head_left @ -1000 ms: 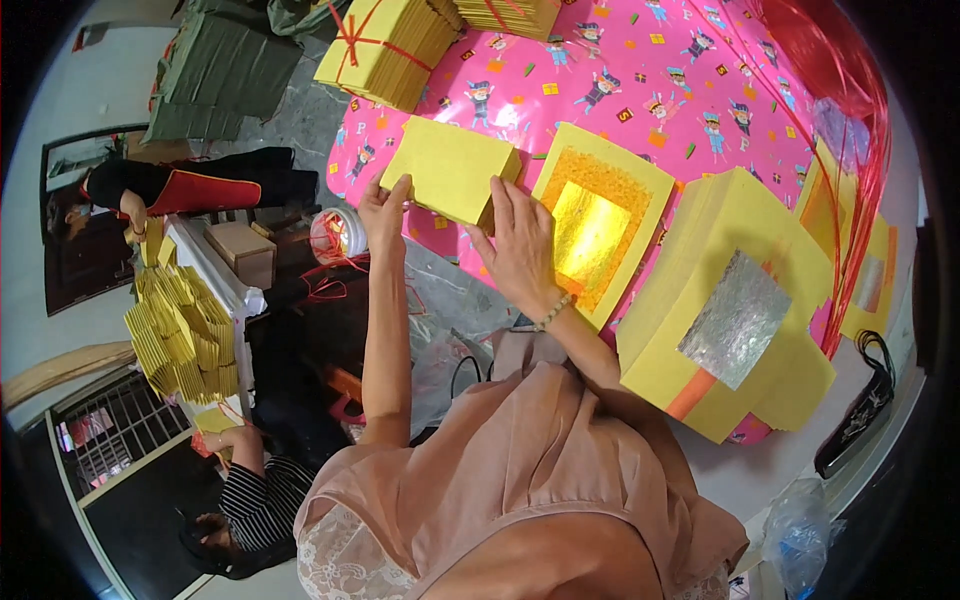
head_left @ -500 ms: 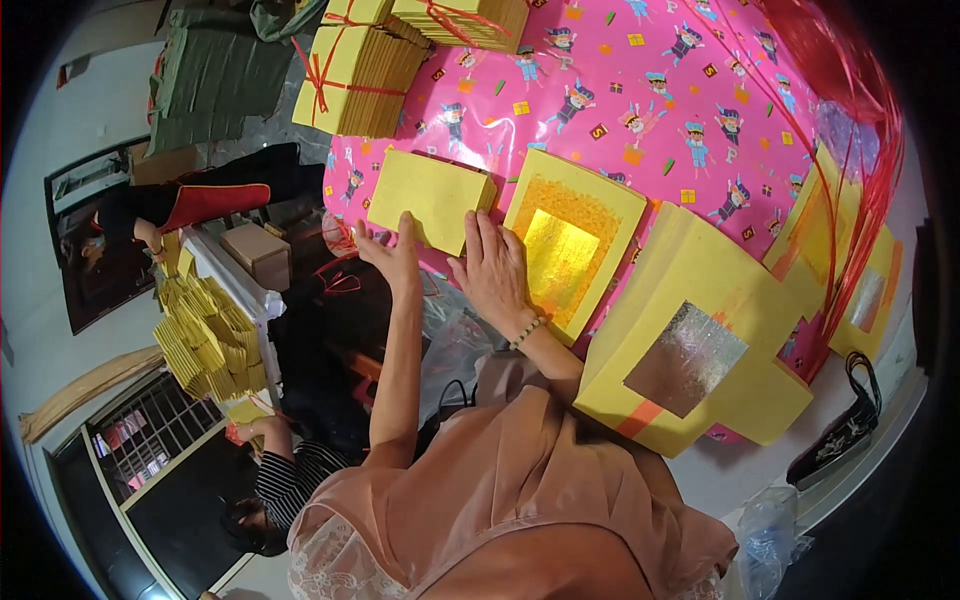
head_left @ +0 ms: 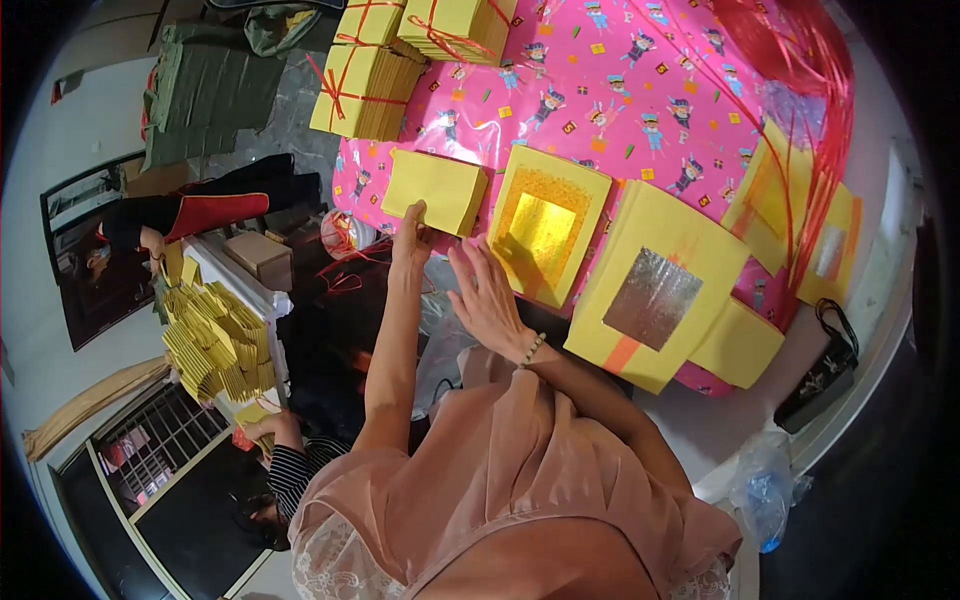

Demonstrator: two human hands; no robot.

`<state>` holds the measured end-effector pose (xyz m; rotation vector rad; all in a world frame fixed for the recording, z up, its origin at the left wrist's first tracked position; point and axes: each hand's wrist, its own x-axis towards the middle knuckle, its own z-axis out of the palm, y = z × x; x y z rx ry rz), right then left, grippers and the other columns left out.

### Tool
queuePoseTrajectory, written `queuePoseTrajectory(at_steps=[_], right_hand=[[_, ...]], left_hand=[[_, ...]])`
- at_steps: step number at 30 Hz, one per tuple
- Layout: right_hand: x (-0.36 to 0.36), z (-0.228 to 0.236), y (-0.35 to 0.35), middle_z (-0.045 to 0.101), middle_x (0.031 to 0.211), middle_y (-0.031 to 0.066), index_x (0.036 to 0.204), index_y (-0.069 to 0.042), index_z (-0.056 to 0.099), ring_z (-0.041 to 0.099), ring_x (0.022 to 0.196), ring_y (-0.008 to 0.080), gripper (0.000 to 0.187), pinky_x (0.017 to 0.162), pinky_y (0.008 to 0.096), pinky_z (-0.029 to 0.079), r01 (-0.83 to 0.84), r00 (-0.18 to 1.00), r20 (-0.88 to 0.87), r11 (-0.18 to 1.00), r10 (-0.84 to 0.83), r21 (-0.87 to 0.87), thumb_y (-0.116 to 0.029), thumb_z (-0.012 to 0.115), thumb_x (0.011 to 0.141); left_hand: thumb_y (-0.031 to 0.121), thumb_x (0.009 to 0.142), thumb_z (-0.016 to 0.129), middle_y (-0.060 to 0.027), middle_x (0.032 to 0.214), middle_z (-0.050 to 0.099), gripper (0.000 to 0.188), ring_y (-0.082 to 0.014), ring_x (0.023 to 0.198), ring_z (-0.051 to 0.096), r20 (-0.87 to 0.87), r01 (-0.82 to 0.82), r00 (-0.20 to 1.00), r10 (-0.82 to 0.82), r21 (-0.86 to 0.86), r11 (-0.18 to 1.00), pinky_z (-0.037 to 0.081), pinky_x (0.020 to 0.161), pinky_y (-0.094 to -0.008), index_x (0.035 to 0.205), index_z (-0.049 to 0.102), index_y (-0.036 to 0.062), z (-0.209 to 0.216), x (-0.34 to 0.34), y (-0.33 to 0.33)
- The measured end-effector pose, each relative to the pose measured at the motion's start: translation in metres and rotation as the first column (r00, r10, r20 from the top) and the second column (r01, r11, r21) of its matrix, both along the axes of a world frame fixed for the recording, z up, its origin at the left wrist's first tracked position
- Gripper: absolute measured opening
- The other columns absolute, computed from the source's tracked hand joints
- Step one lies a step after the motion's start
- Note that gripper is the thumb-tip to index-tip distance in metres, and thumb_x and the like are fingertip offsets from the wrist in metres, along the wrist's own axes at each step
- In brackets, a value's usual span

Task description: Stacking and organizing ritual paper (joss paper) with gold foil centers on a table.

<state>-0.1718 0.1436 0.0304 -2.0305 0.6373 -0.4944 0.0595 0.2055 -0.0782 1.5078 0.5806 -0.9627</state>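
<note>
A small folded stack of yellow paper (head_left: 436, 190) lies at the near left edge of the pink table. My left hand (head_left: 408, 240) grips its near edge, thumb on top and the other fingers low at the side, partly hidden. To the right is a stack of yellow paper sheets with a gold foil square (head_left: 546, 225). My right hand (head_left: 487, 295) hovers by its near left corner, fingers stretched out and holding nothing. Farther right, a thicker stack of yellow paper with a silver foil square (head_left: 652, 300) lies at an angle.
Yellow bundles tied with red string (head_left: 368, 90) stand at the far left of the pink patterned tablecloth (head_left: 600, 110). Red strings (head_left: 815, 130) hang at the right, over more yellow sheets (head_left: 770, 190). Two people work at a side table with heaped yellow paper (head_left: 215, 335).
My right hand has come off the small yellow stack and drawn back toward me. My left hand has closed on the stack's near edge. The whole view has shifted somewhat.
</note>
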Motion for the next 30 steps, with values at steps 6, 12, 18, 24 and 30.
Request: queuePoseTrajectory(at_steps=[6,12,18,24,30], right_hand=[[-0.027,0.041,0.000,0.039,0.137,0.0208,0.139,-0.002,0.041,0.043,0.128,0.0393,0.059,0.107,0.0456,0.038,-0.048,0.997,0.069,0.994,0.041,0.100,-0.013,0.064,0.086],[-0.047,0.093,-0.028,0.043,0.134,0.0186,0.141,-0.005,0.042,0.050,0.121,0.0367,0.056,0.101,0.0430,0.044,-0.053,0.994,0.099,0.988,0.038,0.148,-0.011,0.061,0.089],[-0.065,0.113,-0.058,0.049,0.131,0.0193,0.139,-0.003,0.045,0.053,0.118,0.0370,0.050,0.098,0.0425,0.045,0.098,0.979,0.158,0.977,-0.129,0.188,-0.010,0.059,0.091],[-0.084,0.106,-0.071,0.047,0.135,0.0194,0.143,-0.001,0.038,0.053,0.122,0.0335,0.054,0.098,0.0407,0.045,0.271,0.939,0.111,0.900,-0.325,0.341,-0.014,0.059,0.094],[-0.118,0.091,-0.078,0.044,0.142,0.0156,0.150,-0.002,0.026,0.048,0.128,0.0234,0.065,0.100,0.0368,0.044,0.366,0.786,0.130,0.624,-0.605,0.690,-0.025,0.059,0.098]], left_hand=[[0.024,0.079,0.077,-0.0049,0.100,0.061,0.039,-0.0198,0.089,0.059,-0.013,-0.050,0.999,0.048,-0.193,0.980,0.053,0.084,-0.0333,0.108,0.060,0.0053,0.038,-0.024,-0.042],[0.019,0.080,0.074,-0.0092,0.112,0.064,0.044,-0.0272,0.100,0.064,-0.094,-0.103,0.993,0.071,-0.398,0.912,0.055,0.088,-0.0411,0.118,0.056,0.0049,0.066,-0.027,-0.037],[0.020,0.080,0.075,-0.0139,0.122,0.063,0.050,-0.0311,0.109,0.063,-0.380,-0.249,0.925,0.007,-0.592,0.767,0.053,0.095,-0.0443,0.123,0.055,0.0036,0.124,-0.062,-0.062],[0.020,0.082,0.073,-0.0144,0.124,0.062,0.053,-0.0319,0.116,0.059,-0.370,-0.150,0.919,-0.133,-0.641,0.753,0.049,0.101,-0.0462,0.127,0.052,0.0019,0.157,-0.097,-0.087],[0.018,0.087,0.071,-0.0109,0.126,0.061,0.046,-0.0266,0.118,0.058,-0.298,0.040,0.890,-0.346,-0.703,0.710,0.048,0.102,-0.0444,0.127,0.054,0.0048,0.170,-0.144,-0.114]])
